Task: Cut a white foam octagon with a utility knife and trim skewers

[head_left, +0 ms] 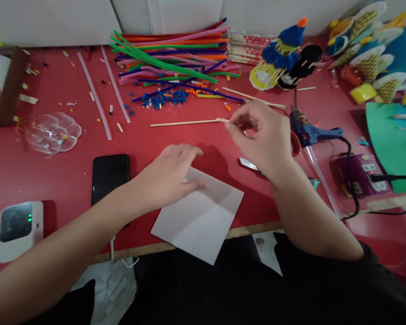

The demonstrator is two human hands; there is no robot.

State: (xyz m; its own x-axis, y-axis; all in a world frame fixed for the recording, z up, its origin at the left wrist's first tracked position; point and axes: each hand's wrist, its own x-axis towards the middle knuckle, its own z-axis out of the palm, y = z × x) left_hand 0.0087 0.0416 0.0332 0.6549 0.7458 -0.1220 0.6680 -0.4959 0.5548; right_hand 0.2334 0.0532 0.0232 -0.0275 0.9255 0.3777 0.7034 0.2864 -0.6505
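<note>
Beyond the white sheet (203,221), our right hand (265,135) pinches the stick (182,123) running leftward, our left hand (165,176) empty, loosely spread above the sheet.

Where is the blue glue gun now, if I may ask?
The glue gun is right of centre in the head view, just right of the right hand.

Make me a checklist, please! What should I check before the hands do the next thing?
1. Right hand has the thin wooden stick: ok, pinched at one end.
2. Left hand is free: ok, open over the white square sheet.
3. White square sheet lies fully on the red table: not ok, a corner sticks out past the edge.
4. Glue gun is cool: cannot tell.
5. Left arm isn't touching the black phone: cannot tell, they overlap in view.
</note>
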